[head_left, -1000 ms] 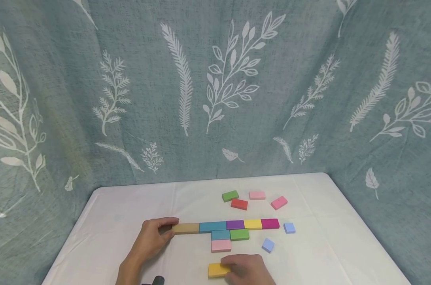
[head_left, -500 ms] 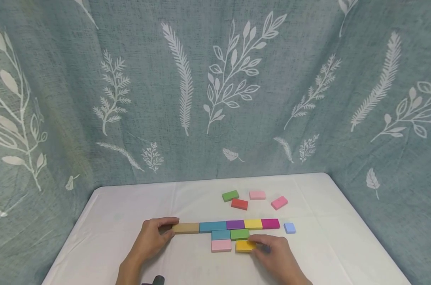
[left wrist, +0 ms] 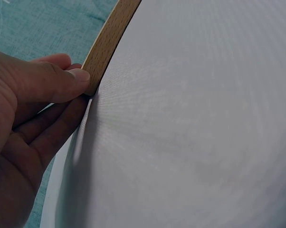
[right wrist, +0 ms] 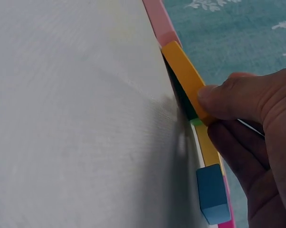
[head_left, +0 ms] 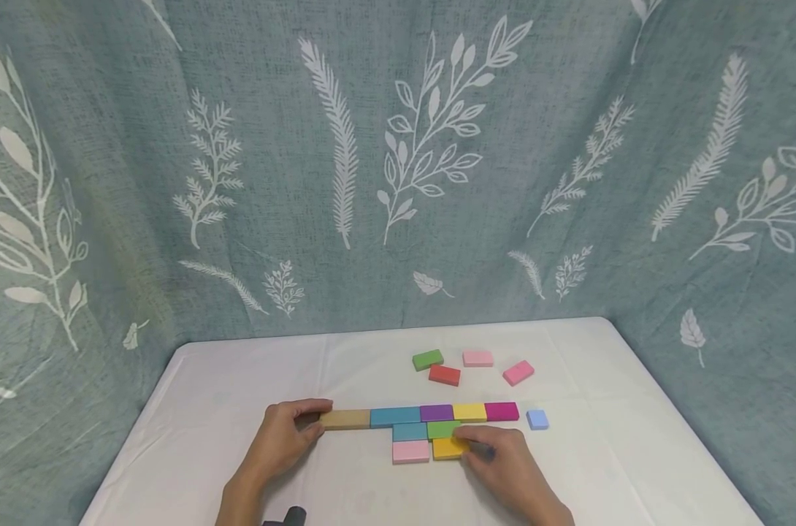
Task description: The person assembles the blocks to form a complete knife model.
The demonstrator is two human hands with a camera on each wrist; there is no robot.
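Yellow block (head_left: 447, 448) has scooted nearer green block (head_left: 441, 429), my right hand (head_left: 506, 464) pinching it; left hand (head_left: 281, 441) grips tan block (head_left: 347, 419), probably steadying.

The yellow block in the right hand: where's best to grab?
Probably the right end of the yellow block, from the right, where the right hand pinches it. It's a flat bar, with the pink block near its left end and the green block along its far side.
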